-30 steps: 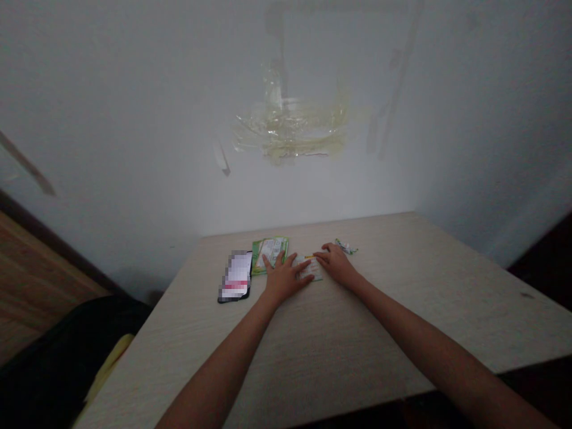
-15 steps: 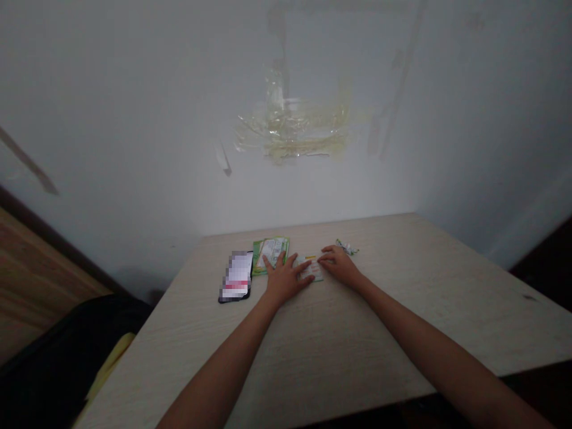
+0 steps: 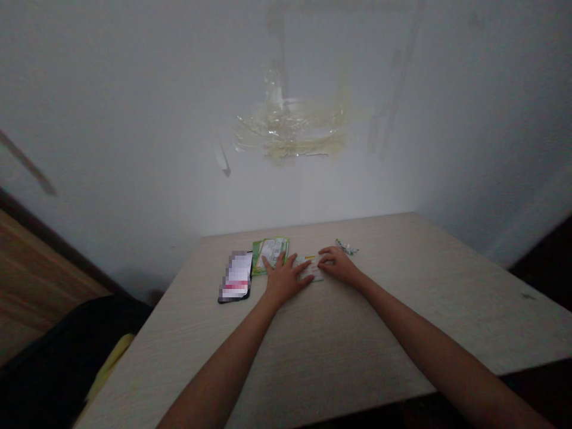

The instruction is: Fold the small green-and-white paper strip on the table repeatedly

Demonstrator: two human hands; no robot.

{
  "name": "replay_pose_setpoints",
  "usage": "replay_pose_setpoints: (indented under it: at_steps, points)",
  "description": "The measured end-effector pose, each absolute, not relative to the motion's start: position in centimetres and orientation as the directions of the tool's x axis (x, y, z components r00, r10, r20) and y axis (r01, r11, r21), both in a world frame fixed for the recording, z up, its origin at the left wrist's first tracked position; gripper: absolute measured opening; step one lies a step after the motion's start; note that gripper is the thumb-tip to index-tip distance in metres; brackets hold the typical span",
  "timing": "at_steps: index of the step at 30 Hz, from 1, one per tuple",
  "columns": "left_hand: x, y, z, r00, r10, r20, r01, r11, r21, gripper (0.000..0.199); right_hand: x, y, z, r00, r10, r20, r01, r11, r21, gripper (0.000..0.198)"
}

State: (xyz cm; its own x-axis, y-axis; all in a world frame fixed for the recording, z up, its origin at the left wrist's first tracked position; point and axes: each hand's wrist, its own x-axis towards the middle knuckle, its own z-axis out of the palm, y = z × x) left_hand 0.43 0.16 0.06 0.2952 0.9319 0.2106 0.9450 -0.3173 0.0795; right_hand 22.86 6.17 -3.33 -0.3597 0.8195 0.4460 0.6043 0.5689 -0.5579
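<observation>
My left hand [image 3: 285, 279] lies flat with its fingers spread. Its left fingers rest over the lower edge of a green and white printed packet [image 3: 272, 247], and its right fingers lie on a small white packet [image 3: 316, 271] with a yellow mark. At the right edge of the small packet is my right hand [image 3: 338, 263], fingers curled with thumb and index fingertips close together; whether they pinch the packet's edge is too small to make out. Behind my right hand lies a crumpled green and white wrapper [image 3: 347, 247].
A phone [image 3: 236, 277] with a lit, pixelated screen lies left of the green packet. The pale wooden table [image 3: 330, 345] meets a grey-white wall [image 3: 179, 119] bearing peeling clear tape [image 3: 304, 128]. A dark bag-like shape [image 3: 75, 339] with yellow cloth stands at the left.
My right hand's fingertips have shifted slightly at the small packet's right edge. My left hand, the phone and the packets stay where they were.
</observation>
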Motion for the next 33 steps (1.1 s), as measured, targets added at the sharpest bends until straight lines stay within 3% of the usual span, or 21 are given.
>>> replay_pose_setpoints:
  at_steps: [14, 33]
  points:
    - [0.5, 0.1, 0.1, 0.291, 0.933, 0.214, 0.946, -0.314, 0.082, 0.052, 22.8, 6.9, -4.0, -0.304, 0.838, 0.453, 0.664, 0.527, -0.53, 0.013]
    - [0.5, 0.4, -0.2, 0.297, 0.932, 0.209, 0.946, -0.316, 0.066, 0.053, 21.8, 6.8, -3.4, -0.313, 0.862, 0.399, 0.787, 0.471, -0.4, 0.028]
